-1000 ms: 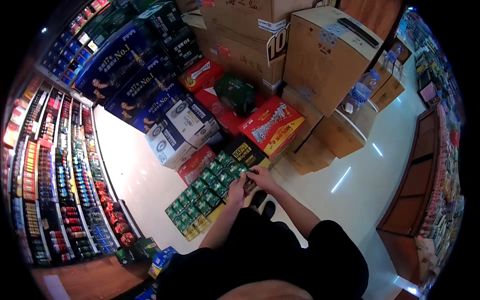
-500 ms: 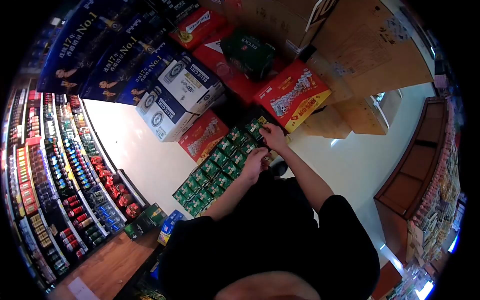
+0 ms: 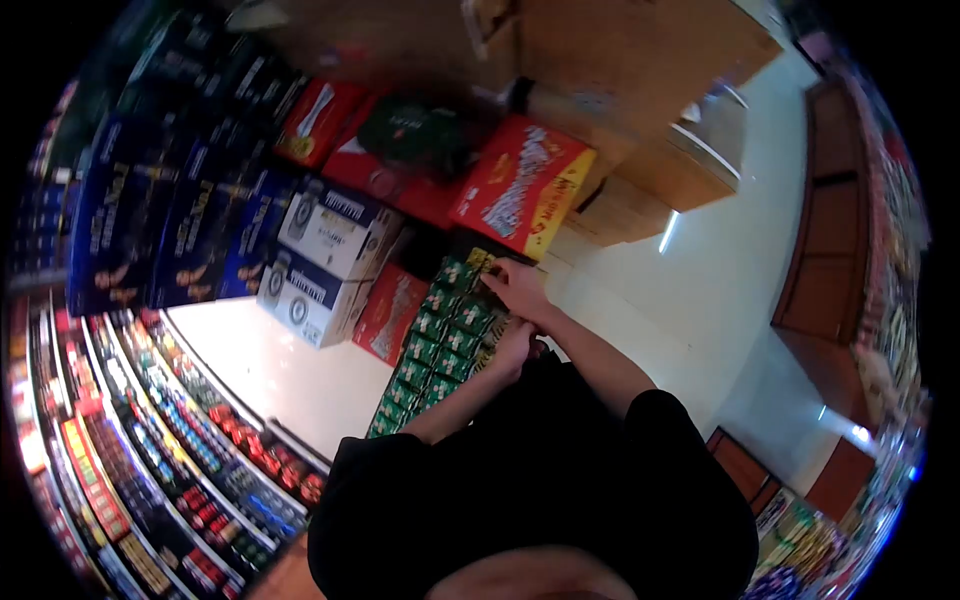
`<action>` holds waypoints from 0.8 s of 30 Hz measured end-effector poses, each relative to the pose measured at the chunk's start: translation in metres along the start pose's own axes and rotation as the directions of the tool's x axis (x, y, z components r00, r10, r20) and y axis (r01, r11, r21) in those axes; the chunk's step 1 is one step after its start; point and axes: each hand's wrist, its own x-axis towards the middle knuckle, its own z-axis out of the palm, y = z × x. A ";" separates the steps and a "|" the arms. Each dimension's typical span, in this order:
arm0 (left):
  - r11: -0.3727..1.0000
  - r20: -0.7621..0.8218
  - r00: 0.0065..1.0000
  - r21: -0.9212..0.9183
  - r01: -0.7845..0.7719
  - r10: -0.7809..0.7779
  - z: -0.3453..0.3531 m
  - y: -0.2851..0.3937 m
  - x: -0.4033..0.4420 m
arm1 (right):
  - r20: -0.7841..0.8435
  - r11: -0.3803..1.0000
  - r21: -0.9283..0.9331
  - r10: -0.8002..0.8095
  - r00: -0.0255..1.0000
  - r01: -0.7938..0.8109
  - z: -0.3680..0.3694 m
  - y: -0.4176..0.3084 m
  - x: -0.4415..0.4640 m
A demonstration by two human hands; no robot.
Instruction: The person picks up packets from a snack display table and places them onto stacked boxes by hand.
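Note:
Rows of small green packs (image 3: 420, 350) form a long block in front of me. At its right edge is my left hand (image 3: 510, 348), its fingers curled in and partly hidden. My right hand (image 3: 515, 287) reaches over the upper end of the block, thumb and fingers apart, touching or close to the packs there. Whether anything small sits between its fingers is unclear. Just above lies a red and yellow carton (image 3: 525, 185), and a red carton (image 3: 388, 315) is left of the packs.
White and blue cartons (image 3: 335, 230) are stacked at the left, beside dark blue boxes (image 3: 125, 220). Brown cartons (image 3: 600, 60) rise at the top. Shelves of goods (image 3: 150, 400) curve along the lower left. A brown wooden cabinet (image 3: 825, 210) stands at the right.
The view has swung and tilted. My right hand has opened its pinch at the upper end of the packs; my left hand remains curled at the right edge, closer below it.

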 end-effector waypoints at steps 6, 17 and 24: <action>0.796 0.286 0.957 0.590 -0.138 -0.046 0.012 -0.073 0.039 | -0.283 0.972 0.073 0.234 0.930 -0.222 -0.067 0.077 -0.109; -0.261 0.022 0.986 0.963 -0.065 -0.165 -0.070 -0.253 0.128 | -0.332 0.162 0.388 0.943 0.026 -0.907 0.048 0.288 -0.648; -0.550 0.184 0.863 0.704 -0.449 -0.470 0.024 -0.306 0.063 | 0.026 0.105 0.373 0.992 0.123 -0.922 0.309 0.189 -0.854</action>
